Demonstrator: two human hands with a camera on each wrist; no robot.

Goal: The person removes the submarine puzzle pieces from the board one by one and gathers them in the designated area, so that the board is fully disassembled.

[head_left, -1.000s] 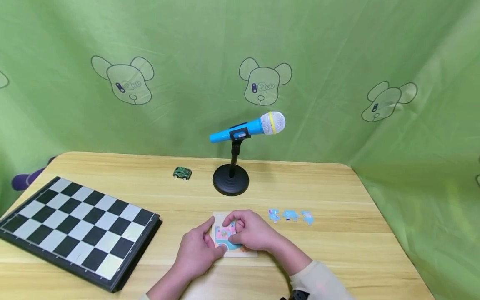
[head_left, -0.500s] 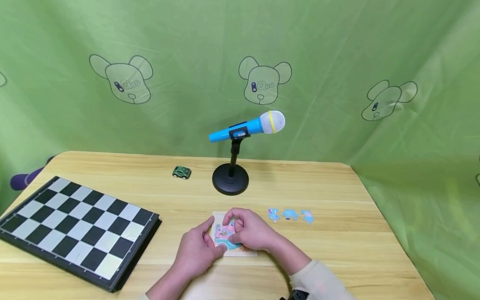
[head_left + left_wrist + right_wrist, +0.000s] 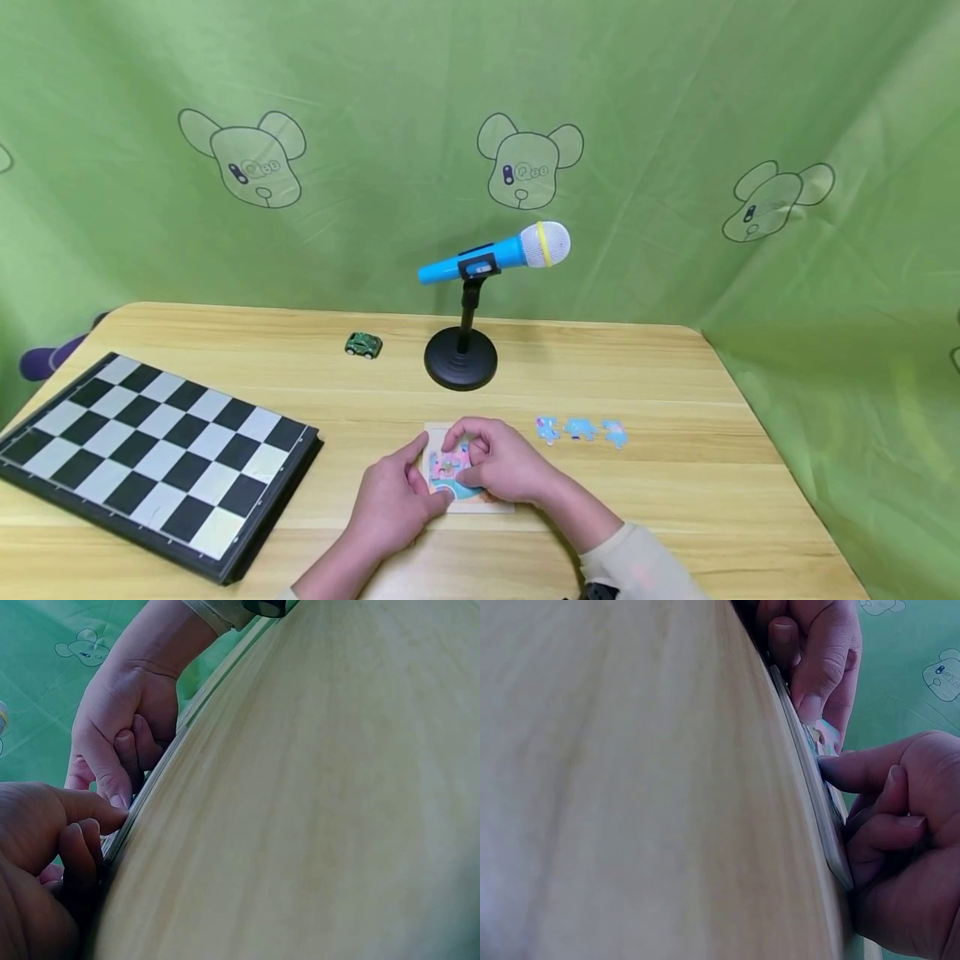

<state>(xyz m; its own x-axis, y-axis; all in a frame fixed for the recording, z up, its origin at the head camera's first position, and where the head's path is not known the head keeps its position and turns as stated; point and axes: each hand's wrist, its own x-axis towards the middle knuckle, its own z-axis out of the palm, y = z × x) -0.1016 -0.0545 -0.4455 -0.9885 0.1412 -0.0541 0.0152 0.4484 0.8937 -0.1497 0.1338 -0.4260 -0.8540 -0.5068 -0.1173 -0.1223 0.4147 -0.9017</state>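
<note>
While the left hand (image 3: pixel 393 504) steadies the pale, flat, rectangular puzzle board (image 3: pixel 487 507) at its left edge, the right hand (image 3: pixel 517 462) works over the board's middle. The board lies flat on the light wood-grain desk (image 3: pixel 637 517), at the near side, directly below both hands in the head view. Left grip: thumb on the near left corner, forefinger along the left rim, the board held between. Right grip: thumb and forefinger bent, tips set down on the pink-and-teal puzzle picture (image 3: pixel 459 485); whether they pinch a single piece cannot be told, as the fingers cover it. The right wrist view shows both thumbs touching the board.

Three light-blue interlocking puzzle pieces (image 3: pixel 580 429) lie in a row to the right of the board, apart from one another. Beyond the board stands a blue microphone with a white mesh head (image 3: pixel 506 254), clamped at a slant in a black round-based stand (image 3: pixel 461 360). A small dark-green toy car (image 3: pixel 363 345) sits left of the stand. A black-and-white checkered board (image 3: pixel 161 454) occupies the desk's left side.
</note>
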